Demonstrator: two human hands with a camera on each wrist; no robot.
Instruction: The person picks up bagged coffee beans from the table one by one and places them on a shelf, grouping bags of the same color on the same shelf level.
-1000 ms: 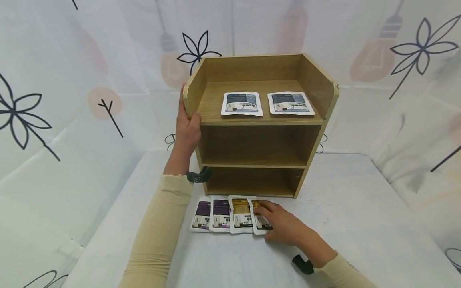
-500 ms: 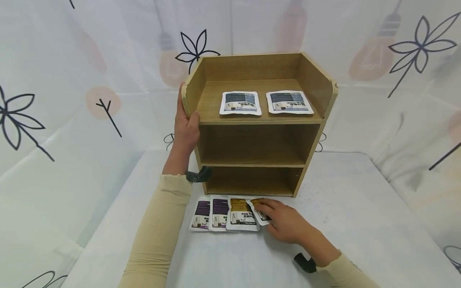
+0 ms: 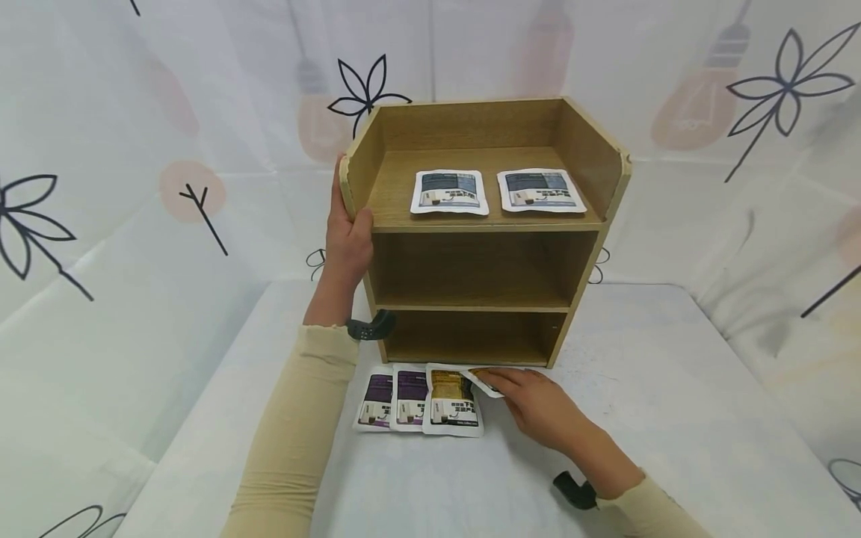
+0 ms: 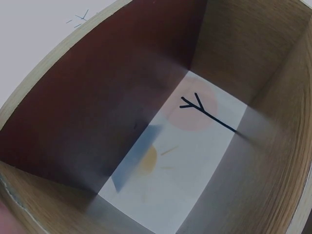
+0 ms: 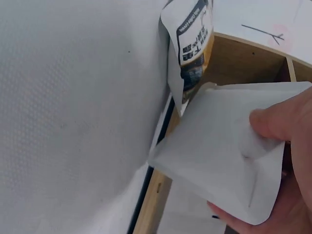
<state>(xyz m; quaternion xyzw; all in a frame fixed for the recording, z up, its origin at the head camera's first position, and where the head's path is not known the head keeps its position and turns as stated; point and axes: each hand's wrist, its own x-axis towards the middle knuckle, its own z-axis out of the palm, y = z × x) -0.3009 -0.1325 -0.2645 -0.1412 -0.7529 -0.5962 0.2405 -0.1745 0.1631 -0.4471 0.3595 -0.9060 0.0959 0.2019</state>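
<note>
A three-tier wooden shelf (image 3: pixel 585 164) stands on the white table (image 3: pixel 673 418). My left hand (image 3: pixel 350 235) grips the front edge of its left side panel, thumb on the inside. On the table before the shelf lie two purple packets (image 3: pixel 377 400) and a brown packet (image 3: pixel 452 400) in a row. My right hand (image 3: pixel 538 403) pinches a second brown packet (image 3: pixel 486 379) at the row's right end, tilted up off the table. In the right wrist view the thumb (image 5: pixel 282 117) presses that packet's white back (image 5: pixel 219 156); the lying brown packet (image 5: pixel 192 44) shows behind it.
Two blue-grey packets (image 3: pixel 449 192) (image 3: pixel 540 190) lie flat on the top tier. The middle and bottom tiers show nothing inside. The left wrist view looks into the wooden shelf (image 4: pixel 73 112). Printed white curtains (image 3: pixel 134 149) close in the table on all sides.
My right hand has drawn the rightmost brown packet up off the table and lifted its edge, and has moved slightly toward the shelf. The left hand has not moved.
</note>
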